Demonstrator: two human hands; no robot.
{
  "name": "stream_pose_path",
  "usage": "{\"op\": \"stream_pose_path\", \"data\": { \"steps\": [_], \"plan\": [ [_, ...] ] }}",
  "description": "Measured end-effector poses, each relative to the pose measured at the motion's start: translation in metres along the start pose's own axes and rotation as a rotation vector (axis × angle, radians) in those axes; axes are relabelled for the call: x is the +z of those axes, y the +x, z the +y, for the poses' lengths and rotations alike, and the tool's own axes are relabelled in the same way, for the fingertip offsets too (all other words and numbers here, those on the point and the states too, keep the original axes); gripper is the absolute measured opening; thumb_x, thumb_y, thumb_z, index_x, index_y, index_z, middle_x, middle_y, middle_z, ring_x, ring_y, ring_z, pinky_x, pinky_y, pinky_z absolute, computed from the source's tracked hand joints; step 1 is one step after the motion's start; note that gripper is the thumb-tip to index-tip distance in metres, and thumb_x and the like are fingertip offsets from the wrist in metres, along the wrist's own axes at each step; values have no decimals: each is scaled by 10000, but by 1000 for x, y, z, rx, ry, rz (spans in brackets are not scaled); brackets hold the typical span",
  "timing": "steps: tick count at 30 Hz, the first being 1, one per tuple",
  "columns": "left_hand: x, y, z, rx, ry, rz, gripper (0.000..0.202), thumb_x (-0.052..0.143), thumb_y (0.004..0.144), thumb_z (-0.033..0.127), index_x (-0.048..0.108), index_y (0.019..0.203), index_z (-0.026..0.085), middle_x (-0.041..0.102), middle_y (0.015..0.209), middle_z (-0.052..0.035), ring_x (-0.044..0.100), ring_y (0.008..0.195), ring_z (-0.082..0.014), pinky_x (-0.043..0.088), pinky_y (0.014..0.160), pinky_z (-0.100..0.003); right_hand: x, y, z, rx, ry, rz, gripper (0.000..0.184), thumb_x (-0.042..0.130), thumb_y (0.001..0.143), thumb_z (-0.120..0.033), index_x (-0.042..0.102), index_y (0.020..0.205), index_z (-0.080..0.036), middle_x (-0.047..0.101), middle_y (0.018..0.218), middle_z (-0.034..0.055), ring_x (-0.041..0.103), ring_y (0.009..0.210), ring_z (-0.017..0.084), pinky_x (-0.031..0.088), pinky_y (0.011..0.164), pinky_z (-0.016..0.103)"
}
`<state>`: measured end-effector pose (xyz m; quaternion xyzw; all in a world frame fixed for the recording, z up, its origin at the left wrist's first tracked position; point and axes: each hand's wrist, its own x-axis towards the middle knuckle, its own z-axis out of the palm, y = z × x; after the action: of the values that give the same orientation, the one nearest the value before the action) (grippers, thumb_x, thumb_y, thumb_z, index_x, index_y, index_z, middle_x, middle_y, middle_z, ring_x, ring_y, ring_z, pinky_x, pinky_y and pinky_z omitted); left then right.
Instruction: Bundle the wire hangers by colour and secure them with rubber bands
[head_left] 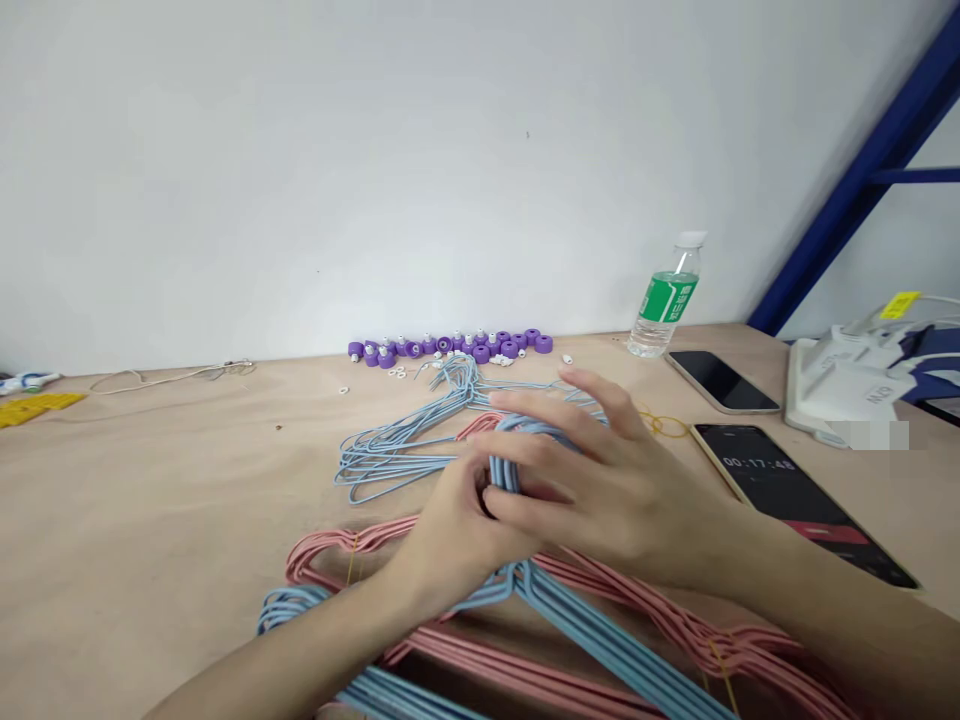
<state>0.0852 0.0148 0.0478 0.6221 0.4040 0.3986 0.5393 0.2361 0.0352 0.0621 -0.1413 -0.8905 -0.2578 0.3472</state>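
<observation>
A bundle of blue clothes hangers [600,622] stands out toward me, its hooks gathered between my two hands. My left hand [474,510] is wrapped around the necks of the hooks from the left. From the right, my right hand [600,480] curls its fingers over the same hooks, thumb pressed on their front. Beneath the bundle lie pink hangers [525,665], with thin yellow bands around their ends. Behind my hands another pile of blue hangers [397,455] rests on the table; part of it is hidden by my fingers.
Purple caps with white parts [450,346] line the wall. At right are a water bottle [666,300], a dark phone [721,382], a phone with a running timer [795,490], a white power strip [847,385] and yellow bands [666,426]. Yellow pieces [37,405] lie far left.
</observation>
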Motion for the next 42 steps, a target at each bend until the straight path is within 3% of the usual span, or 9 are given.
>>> {"op": "stream_pose_path", "data": {
  "steps": [5, 11, 17, 22, 27, 31, 34, 38, 42],
  "plan": [
    [4, 0, -3, 96, -5, -50, 264, 588, 573, 54, 618, 817, 152, 642, 782, -2, 581, 782, -171, 475, 680, -237, 1, -3, 5, -147, 141, -71, 159, 470, 826, -106, 558, 782, -231, 605, 1002, -43, 444, 1067, 182, 256, 1001, 442],
    [4, -1, -14, 73, 28, -56, 298, 562, 565, 52, 631, 834, 160, 638, 759, 9, 579, 720, -158, 472, 600, -227, -4, -7, 10, -95, 261, -224, 222, 396, 873, -138, 580, 786, -227, 584, 1007, 1, 398, 1115, 188, 261, 1004, 470],
    [-1, 0, -22, 78, 179, -58, 315, 676, 619, 193, 590, 920, 160, 628, 964, -35, 554, 956, -234, 459, 799, -319, -11, -10, 12, -96, 411, -297, 284, 399, 843, -112, 598, 957, -279, 566, 1052, 12, 372, 1152, 186, 238, 1023, 477],
    [2, 2, -21, 40, 31, -94, 378, 714, 577, 139, 590, 933, 177, 644, 926, 0, 578, 910, -211, 474, 736, -271, -13, -11, 14, -75, 334, -351, 236, 387, 859, -121, 578, 740, -192, 555, 1089, 49, 352, 1185, 218, 261, 1005, 490],
    [3, 1, -15, 79, 62, -123, 368, 721, 591, 143, 613, 941, 187, 633, 1029, -16, 566, 968, -212, 463, 814, -298, -6, -12, 13, -55, 410, -310, 204, 390, 861, -133, 582, 872, -202, 569, 1058, 40, 366, 1168, 194, 268, 1020, 449],
    [2, 0, -12, 118, 140, -115, 451, 750, 567, 153, 606, 991, 206, 615, 1073, -15, 533, 1035, -218, 425, 901, -332, -2, -12, 12, -58, 494, -265, 249, 378, 879, -159, 594, 766, -213, 584, 1035, 9, 385, 1140, 181, 282, 1007, 433],
    [2, -1, -12, 112, 142, -133, 400, 742, 593, 165, 620, 970, 224, 636, 980, 2, 538, 1021, -204, 428, 903, -329, -3, -11, 9, -53, 473, -235, 209, 412, 868, -156, 593, 787, -222, 593, 1043, -12, 408, 1121, 172, 311, 991, 398],
    [4, -4, -13, 129, 126, -145, 252, 730, 621, 189, 660, 856, 247, 644, 908, 17, 558, 966, -189, 448, 881, -337, -9, -8, 5, -46, 375, -312, 150, 438, 837, -150, 577, 831, -205, 587, 1056, 6, 425, 1118, 177, 289, 1028, 394],
    [5, -5, -14, 59, 110, -138, 404, 763, 573, 218, 629, 955, 232, 632, 994, -13, 550, 1002, -222, 456, 873, -360, -10, -6, 4, -46, 399, -369, 124, 471, 812, -180, 581, 830, -233, 550, 1117, 15, 412, 1132, 202, 299, 1011, 446]
  ]
}}
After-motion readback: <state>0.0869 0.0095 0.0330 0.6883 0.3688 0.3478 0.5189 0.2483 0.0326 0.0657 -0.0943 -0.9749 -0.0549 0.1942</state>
